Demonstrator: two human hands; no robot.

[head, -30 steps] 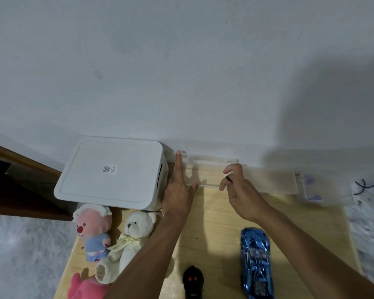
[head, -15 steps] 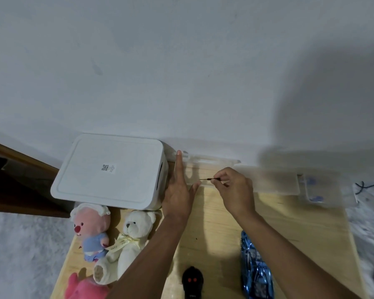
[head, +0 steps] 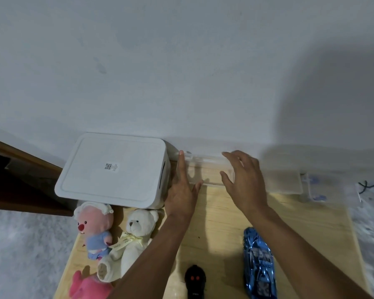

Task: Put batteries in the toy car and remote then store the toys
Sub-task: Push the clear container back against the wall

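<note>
A blue toy car (head: 259,264) lies on the wooden table (head: 311,234) near its front edge, with a black remote (head: 194,281) to its left. At the back, against the wall, stands a long clear plastic box (head: 205,171). My left hand (head: 181,190) lies flat with straight fingers against the box's left end. My right hand (head: 244,182) hovers over the box's right end, fingers spread, with nothing visible in it. Both hands are well beyond the car and the remote.
A white lidded storage box (head: 112,169) stands at the back left. In front of it lie a pink-faced plush (head: 95,229), a white teddy bear (head: 134,238) and a pink plush (head: 89,285). A clear lid (head: 283,180) and another clear container (head: 317,186) sit at the back right.
Half a second ago my right hand pinched a thin dark stick over the clear box. Its fingers have since spread and the stick is out of sight. My left hand has stayed put.
</note>
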